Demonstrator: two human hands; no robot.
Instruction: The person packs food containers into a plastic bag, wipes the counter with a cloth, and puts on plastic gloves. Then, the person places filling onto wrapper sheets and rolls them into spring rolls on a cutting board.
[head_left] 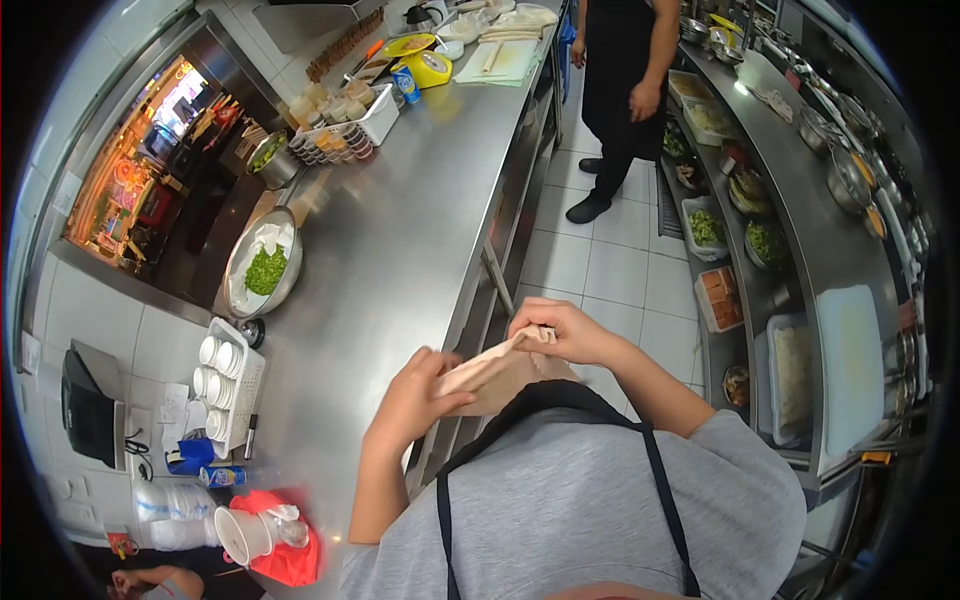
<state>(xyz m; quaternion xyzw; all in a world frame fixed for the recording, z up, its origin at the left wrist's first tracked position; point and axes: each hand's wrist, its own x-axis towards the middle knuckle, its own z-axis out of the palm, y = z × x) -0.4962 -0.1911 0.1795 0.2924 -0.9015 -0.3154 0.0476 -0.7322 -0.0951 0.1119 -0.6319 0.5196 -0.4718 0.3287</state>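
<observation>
Head view: a beige cloth stretched between two hands

Nearest, the person wears a black apron [560, 402] over a grey shirt [590, 500]. Just beyond its top edge, the beige cloth [487, 375] hangs between the hands, near the counter's edge. The right hand [568, 332] pinches its bunched end tightly; the left hand [405, 395] grips the other end, its fingertips partly hidden.

To the left runs a steel counter [400, 200]. On it, a white basket [246, 395] holds paper cups [220, 370], and farther along, a metal bowl [295, 262] holds chopped greens [265, 270]. Beyond stands a white crate [380, 118] of bottles. Farther off, a co-worker in dark clothes [620, 90] stands on the tiled floor [625, 270].
</observation>
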